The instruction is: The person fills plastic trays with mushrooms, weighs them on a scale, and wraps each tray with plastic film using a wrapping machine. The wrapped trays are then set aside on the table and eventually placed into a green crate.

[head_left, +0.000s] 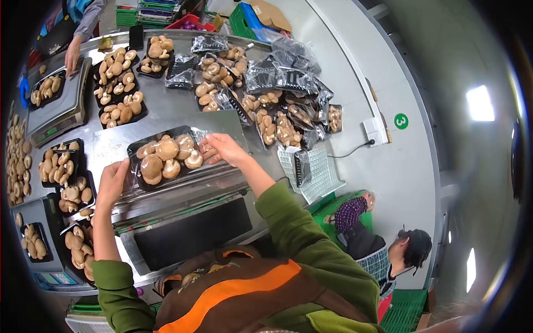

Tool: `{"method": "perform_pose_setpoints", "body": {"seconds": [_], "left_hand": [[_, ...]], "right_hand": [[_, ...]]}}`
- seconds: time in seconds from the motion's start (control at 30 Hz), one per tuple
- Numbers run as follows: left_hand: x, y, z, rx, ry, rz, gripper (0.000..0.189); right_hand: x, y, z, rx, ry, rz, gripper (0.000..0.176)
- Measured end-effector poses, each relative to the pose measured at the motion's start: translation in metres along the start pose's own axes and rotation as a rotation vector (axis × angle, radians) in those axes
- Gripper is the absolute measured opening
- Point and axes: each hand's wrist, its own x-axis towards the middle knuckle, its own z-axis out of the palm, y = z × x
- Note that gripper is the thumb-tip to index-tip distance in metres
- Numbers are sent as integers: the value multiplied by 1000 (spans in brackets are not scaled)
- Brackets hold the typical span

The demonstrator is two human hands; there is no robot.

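Gripping a tray (pixel 164 157) of mushrooms between them, the hands are closing on its ends: the left hand (pixel 114 180) is clasping one end and the right hand (pixel 221 149) is pinching the film at the other. More filled trays (pixel 117 83) are lying on the tabletop (pixel 166 108) beyond the hands.

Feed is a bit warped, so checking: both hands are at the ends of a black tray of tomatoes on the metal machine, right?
Not tomatoes: the tray holds mushrooms. The head view shows the left hand and right hand at the ends of that black tray, on the metal machine.
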Motion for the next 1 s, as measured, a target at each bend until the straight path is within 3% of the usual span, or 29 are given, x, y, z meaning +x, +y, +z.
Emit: {"method": "perform_pose_setpoints", "body": {"seconds": [0.07, 0.1, 0.17, 0.23, 0.3, 0.43, 0.5, 0.57, 0.6, 0.63, 0.7, 0.77, 0.87, 0.93, 1.0], "left_hand": [[4, -14, 16, -23, 180, 41, 42], [-5, 1, 20, -14, 169, 49, 42], [-32, 36, 33, -211, 330, -4, 43], [-52, 27, 44, -78, 402, 50, 41], [-86, 19, 55, -239, 308, -4, 40], [-141, 4, 65, -100, 246, 0, 36], [-153, -6, 79, -126, 261, 55, 35], [-165, -12, 95, -105, 318, 134, 34], [-170, -12, 102, -84, 300, 135, 35], [-174, -12, 110, -67, 282, 139, 35], [-180, -23, 115, 31, 220, 173, 34], [-179, -36, 117, 167, 151, 250, 34], [-158, -51, 111, 516, 107, 354, 31], [-144, -57, 121, 739, 156, 550, 24], [-130, -55, 138, 811, 133, 611, 21]], "right_hand": [[-10, 0, 11, 67, 152, -24, 36], [-19, -1, 15, 78, 164, -28, 36], [-46, 1, 26, -1, 347, -135, 37], [-86, 8, 32, 98, 348, -128, 37], [-132, 22, 40, 236, 239, -12, 36], [-196, 60, 49, 278, 140, 205, 33], [-210, 74, 59, 289, 197, 211, 33], [-208, 92, 80, -138, 573, 20, 31], [-203, 114, 88, -389, 754, -172, 29], [-202, 120, 97, -403, 859, -313, 27], [-224, 128, 105, -435, 838, -57, 29], [-246, 155, 105, -288, 1014, -125, 28], [-280, 209, 71, -391, 1174, -63, 29], [-272, 247, 56, -413, 1306, -121, 28], [-238, 270, 67, -431, 1415, -77, 28]]}}
